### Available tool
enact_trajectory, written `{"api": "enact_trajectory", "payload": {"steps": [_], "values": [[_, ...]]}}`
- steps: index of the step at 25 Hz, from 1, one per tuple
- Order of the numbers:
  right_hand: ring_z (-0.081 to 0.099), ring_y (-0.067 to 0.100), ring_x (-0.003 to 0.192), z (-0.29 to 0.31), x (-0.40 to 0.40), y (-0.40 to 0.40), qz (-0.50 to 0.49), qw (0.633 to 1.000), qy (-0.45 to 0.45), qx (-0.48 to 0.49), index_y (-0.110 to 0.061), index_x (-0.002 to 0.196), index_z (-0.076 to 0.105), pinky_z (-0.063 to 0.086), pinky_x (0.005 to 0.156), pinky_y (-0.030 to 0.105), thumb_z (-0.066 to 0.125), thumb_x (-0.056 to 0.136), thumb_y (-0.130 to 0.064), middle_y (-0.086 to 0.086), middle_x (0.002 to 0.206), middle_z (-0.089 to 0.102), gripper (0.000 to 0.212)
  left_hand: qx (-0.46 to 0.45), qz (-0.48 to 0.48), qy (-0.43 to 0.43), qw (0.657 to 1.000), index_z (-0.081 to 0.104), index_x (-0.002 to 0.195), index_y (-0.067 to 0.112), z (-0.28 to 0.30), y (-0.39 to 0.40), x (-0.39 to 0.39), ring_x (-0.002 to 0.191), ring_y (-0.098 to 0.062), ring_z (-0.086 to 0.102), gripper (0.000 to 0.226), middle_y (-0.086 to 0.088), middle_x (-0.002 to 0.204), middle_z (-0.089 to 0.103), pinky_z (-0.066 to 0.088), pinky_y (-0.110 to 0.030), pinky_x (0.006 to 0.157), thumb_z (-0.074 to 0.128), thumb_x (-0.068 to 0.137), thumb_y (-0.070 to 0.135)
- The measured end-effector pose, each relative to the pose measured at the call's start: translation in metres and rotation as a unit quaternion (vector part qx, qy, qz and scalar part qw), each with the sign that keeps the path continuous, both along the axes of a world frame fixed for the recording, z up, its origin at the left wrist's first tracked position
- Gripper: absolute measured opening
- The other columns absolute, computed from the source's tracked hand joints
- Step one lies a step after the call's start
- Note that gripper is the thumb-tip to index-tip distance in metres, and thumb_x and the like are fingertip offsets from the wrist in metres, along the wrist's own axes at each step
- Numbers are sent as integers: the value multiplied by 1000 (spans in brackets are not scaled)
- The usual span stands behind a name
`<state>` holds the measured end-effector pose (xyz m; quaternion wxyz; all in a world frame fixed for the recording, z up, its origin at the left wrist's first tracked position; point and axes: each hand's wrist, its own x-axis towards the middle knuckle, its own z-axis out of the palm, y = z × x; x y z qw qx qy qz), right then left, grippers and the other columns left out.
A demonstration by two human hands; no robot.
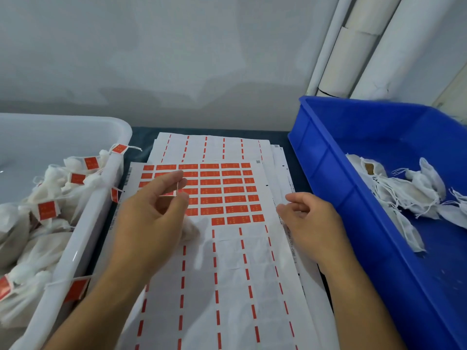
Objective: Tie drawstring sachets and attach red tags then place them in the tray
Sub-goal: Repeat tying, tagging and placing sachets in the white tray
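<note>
My left hand (154, 213) is over the sticker sheet (227, 193) and holds a white sachet (189, 229) under its palm. Its thumb and fingers pinch the sachet's string with a red tag (169, 194) on it. My right hand (307, 221) hovers beside it above the sheet's right edge, fingers loosely curled and holding nothing. The white tray (83, 238) on the left holds several tied sachets with red tags (46, 210). Untied white sachets (414, 190) lie in the blue bin (336, 173) on the right.
Used sticker backing sheets (235, 286) with red dashed strips cover the dark table between the tray and the bin. A grey wall stands behind, with white pipes (353, 46) at the back right.
</note>
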<state>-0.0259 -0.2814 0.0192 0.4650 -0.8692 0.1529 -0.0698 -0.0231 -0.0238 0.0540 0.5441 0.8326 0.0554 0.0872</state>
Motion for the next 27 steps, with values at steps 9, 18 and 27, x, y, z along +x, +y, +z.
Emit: {"api": "enact_trajectory", "payload": {"steps": [9,18,27], "values": [[79,12,81,7,-1,6,69,970,65,225,-30,107,73,61,63,25,68,98,-35,-12,94,80,12,306,-48,-157,938,44,141,49,6,-32,-14,140,-18,39,58,12,155,38,32,-41,108,68,88,43],[79,28,88,8,-2,17,73,937,87,330,-34,107,74,64,76,46,64,101,-29,-2,104,80,13,285,-154,-99,941,64,130,44,-39,-63,8,93,3,52,49,26,125,64,46,-15,79,55,88,68],[79,24,78,9,-3,24,56,950,58,301,-36,104,71,64,64,37,69,95,-41,-6,95,80,11,161,-141,-75,974,71,120,43,-45,-63,16,90,6,61,38,29,113,67,56,-18,83,64,87,60]]}}
